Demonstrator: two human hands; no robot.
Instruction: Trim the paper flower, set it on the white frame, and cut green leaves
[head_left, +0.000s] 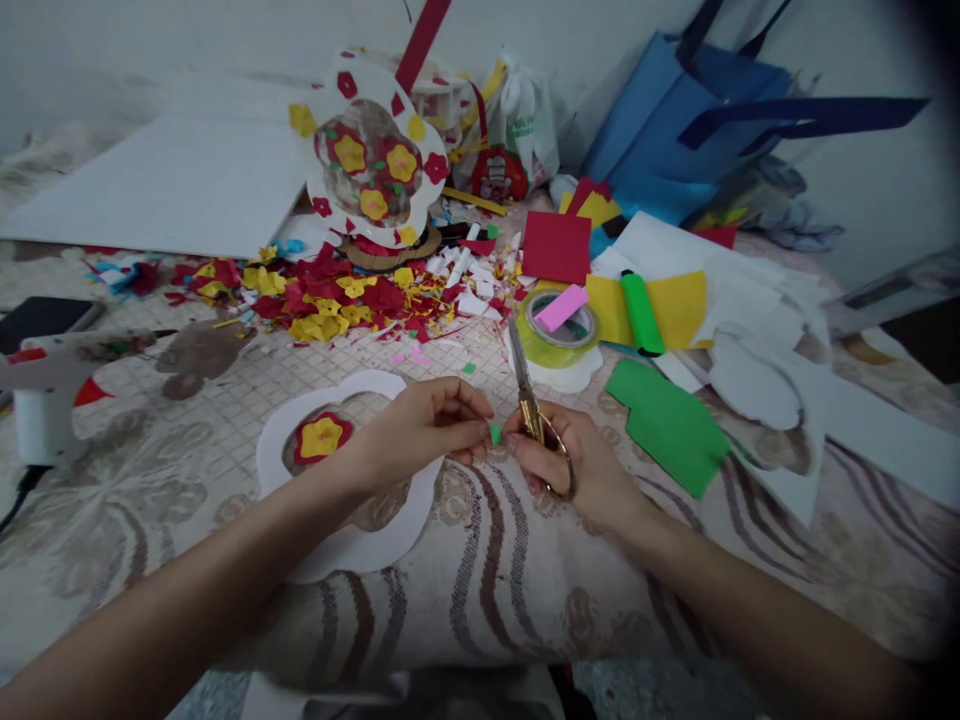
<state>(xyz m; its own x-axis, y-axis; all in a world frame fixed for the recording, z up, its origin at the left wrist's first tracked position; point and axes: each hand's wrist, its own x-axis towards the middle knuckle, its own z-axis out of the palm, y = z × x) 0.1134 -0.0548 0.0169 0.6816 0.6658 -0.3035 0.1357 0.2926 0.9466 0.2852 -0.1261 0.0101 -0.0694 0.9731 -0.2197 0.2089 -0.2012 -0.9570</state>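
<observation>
A tiny green paper piece (496, 434) is pinched at the fingertips of my left hand (424, 432). My right hand (574, 458) grips scissors (530, 410) with gold-coloured handles, blades pointing up and away from me. Its fingertips come close to the green piece; whether they touch it I cannot tell. Under my left hand and forearm lies a white scalloped paper frame (409, 535) with a see-through middle. A red and yellow paper flower (322, 438) sits inside that frame, left of my hand. To the right of my right hand rests a green sheet (671, 425) with a notched edge.
Red, yellow and white paper scraps (330, 300) spread across the back, before a finished-looking flower lantern (375, 150). A tape roll (559, 345), a green marker (642, 315) and white cut sheets (772, 300) lie right. A glue gun (49, 385) stands left; a blue bag (675, 130) stands behind.
</observation>
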